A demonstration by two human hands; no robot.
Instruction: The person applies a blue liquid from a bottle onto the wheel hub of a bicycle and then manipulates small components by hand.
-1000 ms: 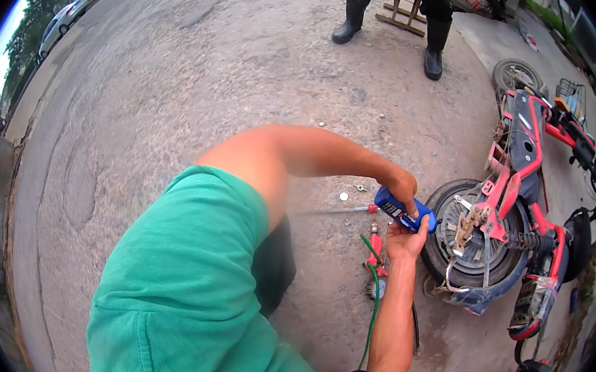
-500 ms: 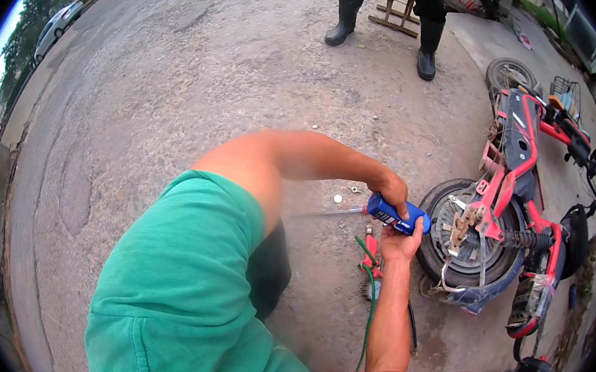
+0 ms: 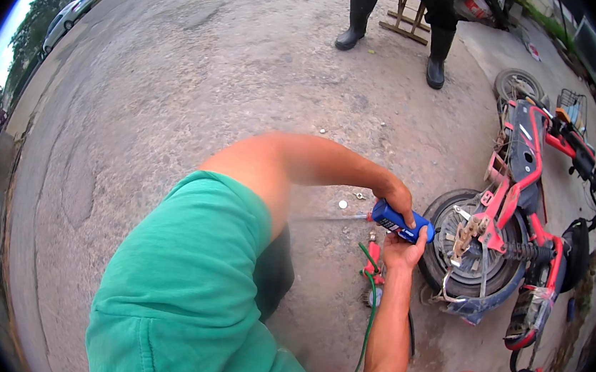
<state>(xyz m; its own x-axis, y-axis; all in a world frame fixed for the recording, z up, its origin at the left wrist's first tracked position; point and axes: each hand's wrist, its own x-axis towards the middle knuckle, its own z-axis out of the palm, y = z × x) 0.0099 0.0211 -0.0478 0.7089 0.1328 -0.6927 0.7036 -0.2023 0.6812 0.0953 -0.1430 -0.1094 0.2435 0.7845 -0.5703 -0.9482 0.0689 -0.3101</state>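
Both my hands are on a blue bottle (image 3: 391,214) with white markings, tilted beside the wheel (image 3: 457,271) of an overturned red motorbike (image 3: 507,198). My left hand (image 3: 398,201) reaches over the top and closes round its upper side. From below, my right hand (image 3: 402,250) supports the lower end with the thumb against it. A thin shiny rod (image 3: 340,218) with a reddish end shows at the bottle's left end; I cannot tell whether it is joined to it. Under my hands on the ground lies a red tool with a gauge (image 3: 374,276) and a green hose (image 3: 369,330).
A small white disc (image 3: 343,204) and a small metal part (image 3: 360,196) lie on the rough ground near the bottle. At the upper right a person in black boots (image 3: 436,58) sits on a wooden stool (image 3: 405,26). A silver car (image 3: 67,23) stands far left.
The whole view has shifted slightly, so the ground, motorbike and seated person appear a little lower or further right. My two hands keep nearly the same hold on the bottle.
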